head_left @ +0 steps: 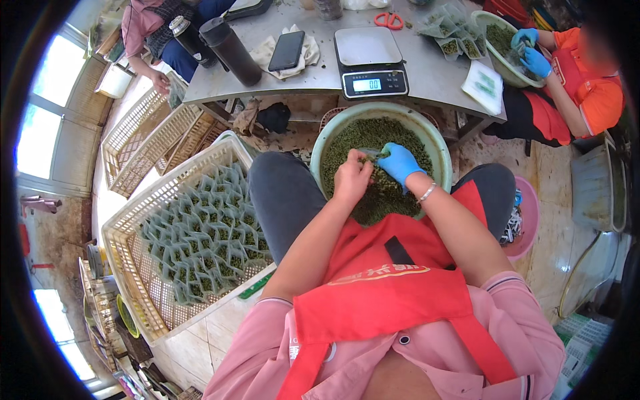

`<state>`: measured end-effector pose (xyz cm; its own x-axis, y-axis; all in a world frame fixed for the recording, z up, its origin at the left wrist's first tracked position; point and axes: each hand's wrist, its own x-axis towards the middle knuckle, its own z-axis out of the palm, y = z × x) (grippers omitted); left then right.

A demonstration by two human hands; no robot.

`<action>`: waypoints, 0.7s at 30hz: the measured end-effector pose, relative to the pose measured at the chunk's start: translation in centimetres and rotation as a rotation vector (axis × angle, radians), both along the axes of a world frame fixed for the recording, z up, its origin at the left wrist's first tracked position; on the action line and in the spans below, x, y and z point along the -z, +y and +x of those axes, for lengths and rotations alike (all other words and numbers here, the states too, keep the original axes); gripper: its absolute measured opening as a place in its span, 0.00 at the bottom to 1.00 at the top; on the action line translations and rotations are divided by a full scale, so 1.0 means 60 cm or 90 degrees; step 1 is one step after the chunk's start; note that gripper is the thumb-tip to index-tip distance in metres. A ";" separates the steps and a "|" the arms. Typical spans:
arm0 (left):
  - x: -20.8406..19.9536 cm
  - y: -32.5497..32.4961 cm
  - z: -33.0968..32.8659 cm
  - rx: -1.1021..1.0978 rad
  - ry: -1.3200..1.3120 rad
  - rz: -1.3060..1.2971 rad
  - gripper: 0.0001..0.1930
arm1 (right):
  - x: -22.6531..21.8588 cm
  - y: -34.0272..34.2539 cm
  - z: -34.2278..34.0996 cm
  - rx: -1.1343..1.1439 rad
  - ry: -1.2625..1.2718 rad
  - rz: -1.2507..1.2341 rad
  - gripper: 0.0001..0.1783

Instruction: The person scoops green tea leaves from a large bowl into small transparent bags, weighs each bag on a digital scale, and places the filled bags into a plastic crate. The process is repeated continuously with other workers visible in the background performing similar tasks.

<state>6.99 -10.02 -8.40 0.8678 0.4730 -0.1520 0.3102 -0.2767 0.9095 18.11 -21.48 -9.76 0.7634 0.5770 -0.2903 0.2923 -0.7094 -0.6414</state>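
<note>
Over a pale green tub [325, 137] filled with chopped green plant bits [360, 133], my two hands meet. My bare left hand [353, 177] pinches the edge of a small clear plastic bag [369, 153]. A blue glove covers my right hand [401, 164], its fingers closed around the other side of the same bag, with some green bits near the fingertips. How full the bag is cannot be made out. Left of my knee, a cream plastic crate [130, 267] holds rows of upright open bags [207, 233] with green bits inside.
A scale [370, 57], phone [287, 51], dark tumbler [231, 52] and orange-handled scissors [389, 21] lie on the metal table [300, 79]. A co-worker's blue-gloved hands [531, 53] work over another tub [500, 57]. A pink basin [527, 220] stands beside my right knee.
</note>
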 end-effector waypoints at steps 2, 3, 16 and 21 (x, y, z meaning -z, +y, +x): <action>0.010 0.010 -0.002 -0.051 -0.012 -0.067 0.10 | -0.047 -0.013 0.002 0.068 0.362 0.156 0.27; 0.008 0.014 0.001 -0.067 -0.020 -0.096 0.09 | -0.074 -0.023 0.004 0.109 0.539 0.236 0.31; 0.002 0.008 0.000 -0.041 -0.059 -0.071 0.09 | -0.067 -0.024 -0.033 0.093 0.224 0.411 0.16; -0.018 0.004 -0.004 -0.041 -0.080 -0.124 0.09 | -0.108 -0.020 -0.021 0.006 -0.099 0.116 0.30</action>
